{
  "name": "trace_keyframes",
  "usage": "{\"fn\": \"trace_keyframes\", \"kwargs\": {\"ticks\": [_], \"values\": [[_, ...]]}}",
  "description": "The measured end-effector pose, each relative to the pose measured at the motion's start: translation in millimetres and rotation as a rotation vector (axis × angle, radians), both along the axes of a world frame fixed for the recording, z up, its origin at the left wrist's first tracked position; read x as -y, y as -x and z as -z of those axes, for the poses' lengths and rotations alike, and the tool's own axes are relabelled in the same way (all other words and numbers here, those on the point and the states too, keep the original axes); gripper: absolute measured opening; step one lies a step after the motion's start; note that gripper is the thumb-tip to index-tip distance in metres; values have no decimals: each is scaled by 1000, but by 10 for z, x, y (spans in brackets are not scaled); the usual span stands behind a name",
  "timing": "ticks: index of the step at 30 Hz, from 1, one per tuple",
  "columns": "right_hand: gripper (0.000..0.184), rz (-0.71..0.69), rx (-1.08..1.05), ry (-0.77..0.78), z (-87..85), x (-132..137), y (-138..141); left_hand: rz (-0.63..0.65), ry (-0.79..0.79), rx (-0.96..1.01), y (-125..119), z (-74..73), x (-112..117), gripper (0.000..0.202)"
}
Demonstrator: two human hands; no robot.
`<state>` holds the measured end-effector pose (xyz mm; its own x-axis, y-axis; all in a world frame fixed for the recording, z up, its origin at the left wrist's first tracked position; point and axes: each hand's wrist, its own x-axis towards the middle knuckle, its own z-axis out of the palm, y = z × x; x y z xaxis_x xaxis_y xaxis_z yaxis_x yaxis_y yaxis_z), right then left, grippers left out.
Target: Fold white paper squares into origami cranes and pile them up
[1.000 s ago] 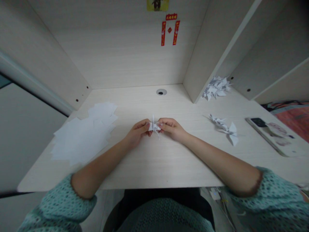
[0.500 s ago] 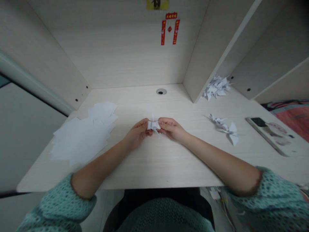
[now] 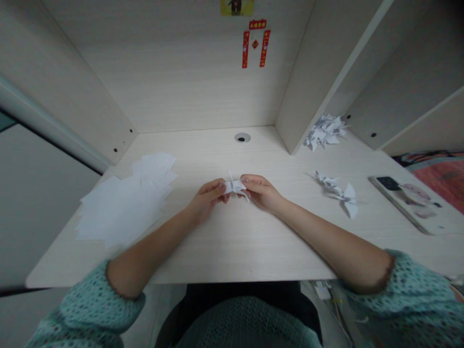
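A small white folded paper crane (image 3: 235,186) is held above the middle of the desk, with thin points sticking out at its top and lower right. My left hand (image 3: 207,199) pinches its left wing between thumb and fingers. On the other side, my right hand (image 3: 261,191) has thumb and fingers closed at the right wing. Some fingertips are hidden behind the paper. Several finished paper cranes (image 3: 335,191) lie in a short row to the right of my right hand. Left of my left hand, white paper sheets (image 3: 125,203) are spread in an overlapping pile.
A phone (image 3: 413,203) in a patterned case lies at the right. Behind the upright divider (image 3: 308,92) is a heap of folded white paper (image 3: 326,130). A round cable hole (image 3: 242,137) sits near the back panel. The desk's front edge (image 3: 232,282) runs before my body.
The paper crane has shifted slightly right and turned, its lower point now swung toward the right. My right fingers have moved a little along the wing; both hands still hold it.
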<state>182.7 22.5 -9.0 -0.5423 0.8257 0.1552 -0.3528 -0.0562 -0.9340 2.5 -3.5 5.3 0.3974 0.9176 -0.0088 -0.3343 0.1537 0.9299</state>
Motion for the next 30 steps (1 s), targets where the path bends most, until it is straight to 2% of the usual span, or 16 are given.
{"fn": "trace_keyframes", "kwargs": {"ticks": [3, 7, 10, 16, 18, 20, 23, 26, 28, 30], "values": [[35, 55, 15, 68, -53, -15, -17, -25, -5, -70, 5, -3, -20, 46], [35, 61, 42, 135, -104, -14, -16, -107, -87, -192, 9, 42, -53, 30], [36, 29, 68, 143, -78, -11, -18, -135, -134, -224, 10, 80, -58, 30], [37, -90, 88, 124, 24, -10, -47, -107, -53, -188, -7, 75, -14, 29], [36, -85, 104, 88, 27, -7, -40, -102, -32, -182, -16, 54, -6, 27], [32, -16, 112, 53, 12, -10, -28, -124, -17, -176, -22, 34, -9, 25], [32, 224, 124, -61, -18, -38, -32, -192, -26, -163, -16, 20, -29, 22], [33, 462, 234, -331, -32, -83, -78, -260, -29, -133, -3, 28, -53, 22], [36, 558, 349, -527, -31, -100, -113, -289, -10, -111, 1, 44, -65, 24], [36, 592, 424, -674, -24, -101, -136, -297, -4, -101, 0, 62, -72, 25]]}}
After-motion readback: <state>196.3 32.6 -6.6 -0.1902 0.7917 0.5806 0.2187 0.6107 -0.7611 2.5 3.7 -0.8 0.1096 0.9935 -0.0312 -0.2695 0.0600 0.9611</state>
